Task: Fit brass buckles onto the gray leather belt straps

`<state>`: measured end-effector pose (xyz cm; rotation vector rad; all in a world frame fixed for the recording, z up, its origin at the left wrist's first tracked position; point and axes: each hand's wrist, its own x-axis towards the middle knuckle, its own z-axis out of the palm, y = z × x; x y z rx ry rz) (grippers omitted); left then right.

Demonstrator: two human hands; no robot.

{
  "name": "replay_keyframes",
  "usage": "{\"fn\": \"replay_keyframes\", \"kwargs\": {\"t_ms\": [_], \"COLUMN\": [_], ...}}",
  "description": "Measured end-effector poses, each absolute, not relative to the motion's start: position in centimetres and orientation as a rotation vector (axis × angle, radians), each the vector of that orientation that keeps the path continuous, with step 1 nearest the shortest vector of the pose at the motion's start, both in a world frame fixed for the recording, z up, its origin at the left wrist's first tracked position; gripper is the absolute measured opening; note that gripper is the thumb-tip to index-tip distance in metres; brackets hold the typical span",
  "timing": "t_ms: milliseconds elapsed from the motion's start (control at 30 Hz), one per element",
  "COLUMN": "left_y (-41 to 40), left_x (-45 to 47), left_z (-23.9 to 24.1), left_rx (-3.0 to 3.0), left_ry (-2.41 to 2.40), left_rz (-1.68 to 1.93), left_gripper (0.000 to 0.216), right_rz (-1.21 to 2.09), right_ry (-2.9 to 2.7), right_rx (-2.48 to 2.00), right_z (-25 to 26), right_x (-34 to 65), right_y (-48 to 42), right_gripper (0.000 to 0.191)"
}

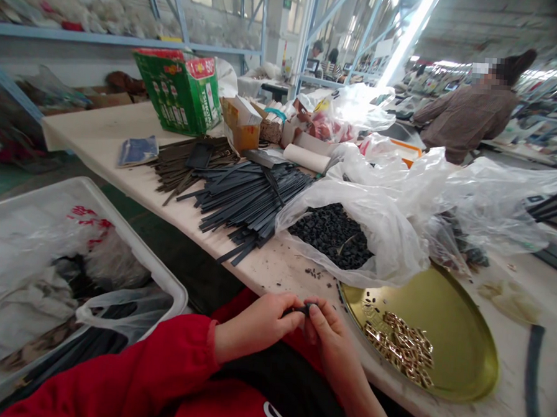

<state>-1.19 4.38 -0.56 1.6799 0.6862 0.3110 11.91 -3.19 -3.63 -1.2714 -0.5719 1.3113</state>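
My left hand [269, 320] is closed, thumb and fingers pinching a short dark strap [296, 309]. Meeting it at the table's near edge, my right hand [330, 336] is closed on the other end of this strap; the fingers cover most of it. To the right lies a round gold tray [462, 342] with a heap of gold metal buckles [402, 349] and a few small dark bits on it. Beyond my hands, an open clear plastic bag [398, 239] holds many small black pieces [333, 236]. A pile of long black strips [251, 198] lies left of the bag.
Brown strips [187, 160], a blue packet [138, 151], a green carton [176, 97] and a small cardboard box [240, 125] stand farther back. At left is a white bin [167, 271] with bags inside. A person [470, 113] works beyond the table.
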Motion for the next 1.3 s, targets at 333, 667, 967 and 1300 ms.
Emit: {"fn": "replay_keyframes", "kwargs": {"t_ms": [333,667,967,1300], "left_y": [4.9,5.4,4.4,3.3], "left_x": [-1.2,-1.5,-2.3,-3.2], "left_z": [-0.9,-0.6,-0.1,0.1], "left_rx": [1.543,1.417,1.411,1.898], "left_ry": [0.674,0.771,0.654,0.849], "left_rz": [0.297,0.12,0.1,0.138], "left_gripper": [0.022,0.019,0.025,0.027], "right_rz": [1.294,1.061,1.326,1.474], "right_ry": [-0.498,-0.983,-0.79,-0.751], "right_rx": [-1.254,-1.398,-1.235,-1.221], "right_z": [-3.7,-1.9,-3.1,-3.9], "right_x": [10.9,13.0,12.2,10.0], "right_y": [-3.4,-5.2,-5.7,-6.3], "right_gripper": [0.031,0.028,0.023,0.024]}}
